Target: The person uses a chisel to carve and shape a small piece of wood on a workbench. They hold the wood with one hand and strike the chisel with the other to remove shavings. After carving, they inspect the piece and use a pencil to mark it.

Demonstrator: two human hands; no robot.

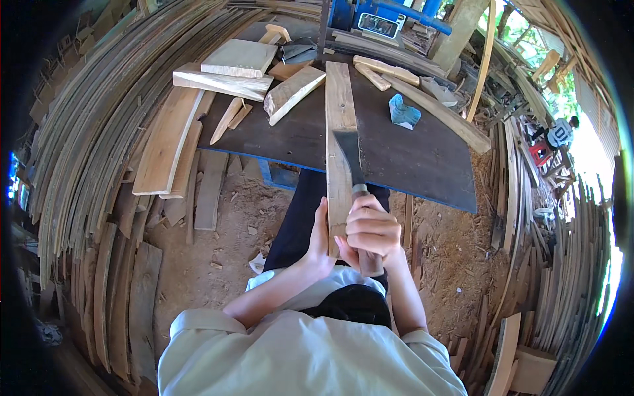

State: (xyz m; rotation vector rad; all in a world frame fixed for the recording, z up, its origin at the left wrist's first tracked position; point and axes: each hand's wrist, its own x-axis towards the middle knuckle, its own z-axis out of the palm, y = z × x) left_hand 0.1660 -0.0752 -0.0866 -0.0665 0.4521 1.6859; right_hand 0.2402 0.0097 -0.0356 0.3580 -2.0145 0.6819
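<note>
A long narrow wooden board (339, 96) runs from the dark tabletop (422, 155) over its near edge toward my body. My left hand (321, 241) grips the near end of the board, its thumb on one side. In my right hand (374, 226) is a machete (351, 155), the fingers wrapped round its wooden handle. The broad dark blade points away from me and lies over the board's right side; whether it touches the wood I cannot tell. A crumpled blue sheet (403, 112) rests on the tabletop to the right.
Thick wood blocks (241, 59) and offcuts (294, 92) cover the table's left and far side. Another plank (439, 115) lies at its right. Tall stacks of strips (99, 125) flank me, with scraps on the dirt floor (231, 218). Another person (561, 134) sits far right.
</note>
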